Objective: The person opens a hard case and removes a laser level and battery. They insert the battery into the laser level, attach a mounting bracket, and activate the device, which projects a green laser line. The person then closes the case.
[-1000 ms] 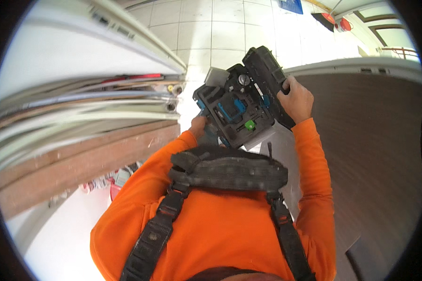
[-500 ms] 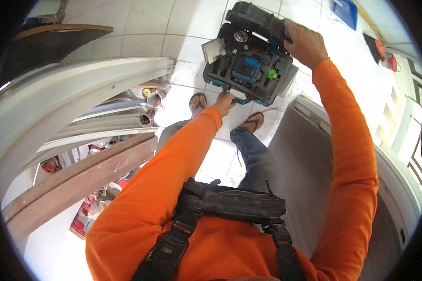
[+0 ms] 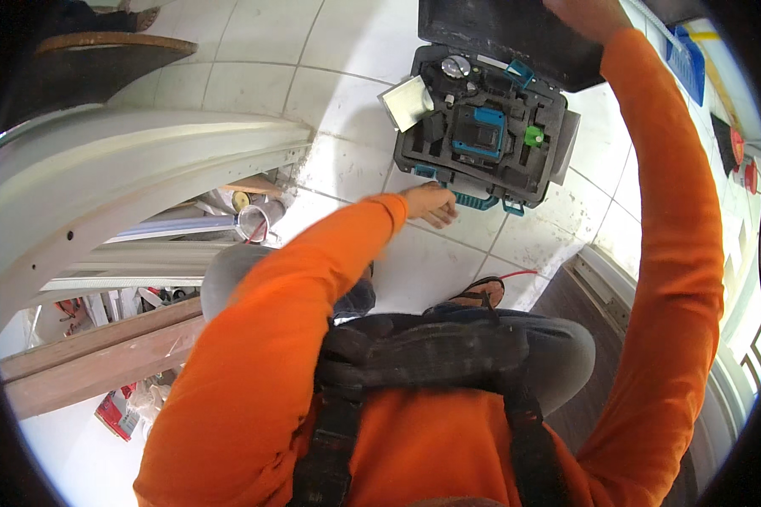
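Head view: black tool case (image 3: 482, 148) now down on white tiled floor (image 3: 254, 51), lid (image 3: 516, 38) swung up; a second ago it was carried in air. Left hand (image 3: 431, 204) at case front edge, fingers curled loosely by teal latch (image 3: 473, 201), holding nothing firmly. Right hand (image 3: 588, 13) on raised lid, mostly cut off by rim, its hold cannot be told. Blue device (image 3: 480, 135) and green knob (image 3: 533, 135) sit in foam. Case set and opened, contents within reach. White curved frame (image 3: 144, 160) and wooden plank (image 3: 101, 355) lie to left.
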Available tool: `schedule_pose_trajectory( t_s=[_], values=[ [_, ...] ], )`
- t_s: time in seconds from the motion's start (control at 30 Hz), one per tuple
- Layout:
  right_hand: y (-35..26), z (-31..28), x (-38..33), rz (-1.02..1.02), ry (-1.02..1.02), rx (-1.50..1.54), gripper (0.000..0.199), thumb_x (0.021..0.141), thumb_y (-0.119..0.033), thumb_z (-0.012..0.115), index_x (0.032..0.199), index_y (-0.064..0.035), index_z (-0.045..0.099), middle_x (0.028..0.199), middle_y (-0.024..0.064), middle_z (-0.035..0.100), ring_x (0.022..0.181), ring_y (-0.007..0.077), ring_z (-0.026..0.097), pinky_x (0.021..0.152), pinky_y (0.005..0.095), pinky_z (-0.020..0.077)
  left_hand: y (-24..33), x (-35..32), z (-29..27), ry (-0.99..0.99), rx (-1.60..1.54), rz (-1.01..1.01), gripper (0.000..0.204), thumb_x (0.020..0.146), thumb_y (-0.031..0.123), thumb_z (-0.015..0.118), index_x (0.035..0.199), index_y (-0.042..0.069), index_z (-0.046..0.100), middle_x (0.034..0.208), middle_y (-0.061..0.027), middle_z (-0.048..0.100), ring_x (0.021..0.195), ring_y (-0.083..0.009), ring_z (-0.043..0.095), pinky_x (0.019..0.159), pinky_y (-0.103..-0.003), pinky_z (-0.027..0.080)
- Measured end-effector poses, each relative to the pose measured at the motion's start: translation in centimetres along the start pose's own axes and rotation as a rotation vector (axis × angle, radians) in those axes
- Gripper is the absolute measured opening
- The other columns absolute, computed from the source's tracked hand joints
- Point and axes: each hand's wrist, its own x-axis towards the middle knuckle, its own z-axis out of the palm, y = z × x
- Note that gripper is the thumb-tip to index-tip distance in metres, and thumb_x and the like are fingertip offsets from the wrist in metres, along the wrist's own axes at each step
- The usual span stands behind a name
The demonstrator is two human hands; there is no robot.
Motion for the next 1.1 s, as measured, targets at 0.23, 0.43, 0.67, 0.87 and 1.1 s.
schedule_pose_trajectory(
  t_s=[0.23, 0.43, 0.67, 0.87, 1.1],
  values=[
    [4.7, 7.7, 4.2, 0.081, 0.324, -0.067, 0.035, 0.083, -0.016, 0.063, 0.116, -0.0059, 0.058, 0.107, 0.0233, 0.07, 0.109, 0.043, 0.064, 0.099, 0.0529, 0.0466, 12.2, -10.4, -8.7, -0.104, 1.368, -0.554, 0.036, 0.081, 0.027, 0.07, 0.104, 0.0, 0.068, 0.096, -0.0154, 0.069, 0.071, -0.0286, 0.069, 0.062, -0.045, 0.058],
    [4.0, 7.7, -0.4, -0.023, 0.512, -0.117, 0.051, 0.083, -0.019, 0.07, 0.13, -0.0044, 0.056, 0.132, 0.0189, 0.062, 0.131, 0.0364, 0.053, 0.118, 0.0525, 0.0331, 13.6, -15.0, -13.2, 0.465, 0.896, 0.083, 0.085, 0.091, 0.052, 0.069, 0.151, -0.002, 0.043, 0.136, -0.0234, 0.059, 0.109, -0.0321, 0.067, 0.088, -0.046, 0.061],
    [3.9, 8.7, -11.1, 0.114, 0.808, 0.043, 0.041, 0.087, -0.015, 0.071, 0.124, -0.0017, 0.061, 0.126, 0.0169, 0.065, 0.12, 0.0338, 0.061, 0.104, 0.0429, 0.0476, 13.7, -12.1, -14.7, 0.305, 0.614, 0.318, 0.058, 0.097, 0.03, 0.067, 0.142, -0.005, 0.052, 0.118, -0.0165, 0.068, 0.103, -0.0245, 0.069, 0.093, -0.037, 0.059],
    [4.4, 17.4, -24.9, 0.824, 0.305, 0.535, 0.037, 0.097, -0.034, 0.062, 0.116, -0.0031, 0.07, 0.106, 0.0176, 0.075, 0.097, 0.0313, 0.072, 0.089, 0.04, 0.0543, 11.1, -12.9, -19.3, 0.105, 0.709, 0.016, 0.052, 0.088, 0.019, 0.075, 0.13, -0.008, 0.059, 0.107, -0.0139, 0.07, 0.093, -0.0211, 0.07, 0.085, -0.032, 0.06],
    [1.5, 18.0, -24.9, 0.773, -0.058, 0.513, 0.044, 0.096, -0.041, 0.066, 0.112, -0.0004, 0.07, 0.096, 0.0185, 0.075, 0.09, 0.033, 0.073, 0.083, 0.041, 0.0557, 3.9, -8.9, -21.5, 0.237, 1.025, -0.194, 0.049, 0.079, 0.023, 0.076, 0.123, 0.001, 0.069, 0.104, -0.014, 0.072, 0.093, -0.0256, 0.069, 0.077, -0.038, 0.059]
  ],
)
